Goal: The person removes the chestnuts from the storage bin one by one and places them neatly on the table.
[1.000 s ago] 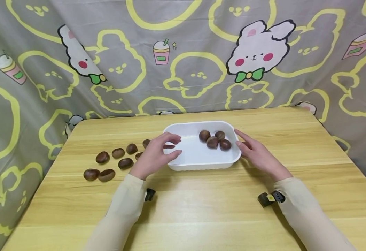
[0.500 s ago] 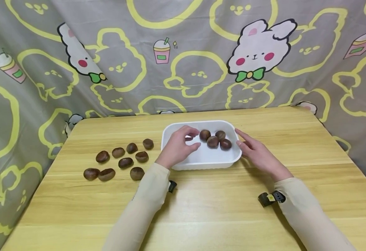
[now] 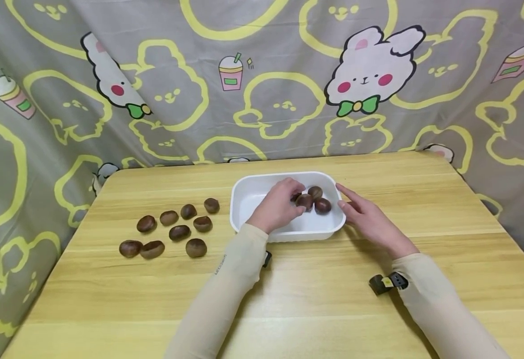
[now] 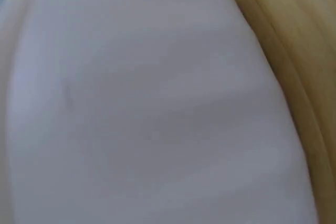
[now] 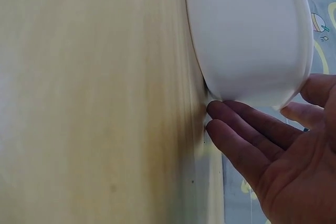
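A white tray [image 3: 246,199] stands on the wooden table, holding several brown chestnuts [image 3: 322,206] near its right end. My left hand [image 3: 277,205] reaches over the front rim, thumb and fingers curved around the leftmost chestnuts; one is mostly hidden by the fingers, so a firm pinch cannot be made out. In the left wrist view, only the tray's outer wall [image 4: 157,108] and some table show. My right hand [image 3: 369,219] rests against the tray's right end. In the right wrist view, extended fingers [image 5: 247,145] touch or nearly touch its end wall.
Several loose chestnuts [image 3: 179,232] lie on the table [image 3: 315,299] left of the tray. Behind the table hangs a grey patterned curtain [image 3: 284,30]. Each sleeve has a dark wrist device [image 3: 380,284] at its cuff.
My left hand has moved right, from the tray's left end to the chestnuts inside, uncovering loose chestnuts on the table. My right hand has stayed at the tray's right end.
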The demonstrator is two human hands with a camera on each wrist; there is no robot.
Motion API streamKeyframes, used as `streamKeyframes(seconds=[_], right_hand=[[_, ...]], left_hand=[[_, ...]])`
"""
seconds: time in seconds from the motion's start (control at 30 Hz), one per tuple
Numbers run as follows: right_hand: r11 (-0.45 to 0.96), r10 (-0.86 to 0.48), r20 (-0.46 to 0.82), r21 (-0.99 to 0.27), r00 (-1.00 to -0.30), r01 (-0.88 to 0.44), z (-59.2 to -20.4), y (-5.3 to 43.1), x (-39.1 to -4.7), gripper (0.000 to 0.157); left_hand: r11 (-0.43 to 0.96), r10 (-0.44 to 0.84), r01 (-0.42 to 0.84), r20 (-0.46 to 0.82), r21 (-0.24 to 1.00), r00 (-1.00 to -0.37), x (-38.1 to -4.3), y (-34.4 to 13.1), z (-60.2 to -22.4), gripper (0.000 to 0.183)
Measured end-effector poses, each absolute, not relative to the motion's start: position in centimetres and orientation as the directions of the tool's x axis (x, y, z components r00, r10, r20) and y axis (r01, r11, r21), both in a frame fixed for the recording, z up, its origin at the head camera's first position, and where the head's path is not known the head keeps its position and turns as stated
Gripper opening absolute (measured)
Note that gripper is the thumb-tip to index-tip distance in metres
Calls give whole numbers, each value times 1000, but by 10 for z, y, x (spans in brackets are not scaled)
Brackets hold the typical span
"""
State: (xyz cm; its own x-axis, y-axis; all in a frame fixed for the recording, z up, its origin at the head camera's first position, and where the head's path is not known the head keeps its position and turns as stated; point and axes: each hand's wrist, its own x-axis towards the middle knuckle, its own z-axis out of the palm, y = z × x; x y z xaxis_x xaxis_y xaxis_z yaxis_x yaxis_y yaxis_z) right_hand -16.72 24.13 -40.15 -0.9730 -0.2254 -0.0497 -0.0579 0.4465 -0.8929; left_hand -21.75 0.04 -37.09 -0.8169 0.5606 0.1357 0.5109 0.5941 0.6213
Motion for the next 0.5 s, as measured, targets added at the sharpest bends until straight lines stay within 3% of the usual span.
streamKeyframes(seconds=[0.5], right_hand=[[424, -228, -37, -904, -973, -65, -403, 244, -168, 56]], left_hand=[[721, 577, 537, 49, 438, -815, -224, 14, -386, 37]])
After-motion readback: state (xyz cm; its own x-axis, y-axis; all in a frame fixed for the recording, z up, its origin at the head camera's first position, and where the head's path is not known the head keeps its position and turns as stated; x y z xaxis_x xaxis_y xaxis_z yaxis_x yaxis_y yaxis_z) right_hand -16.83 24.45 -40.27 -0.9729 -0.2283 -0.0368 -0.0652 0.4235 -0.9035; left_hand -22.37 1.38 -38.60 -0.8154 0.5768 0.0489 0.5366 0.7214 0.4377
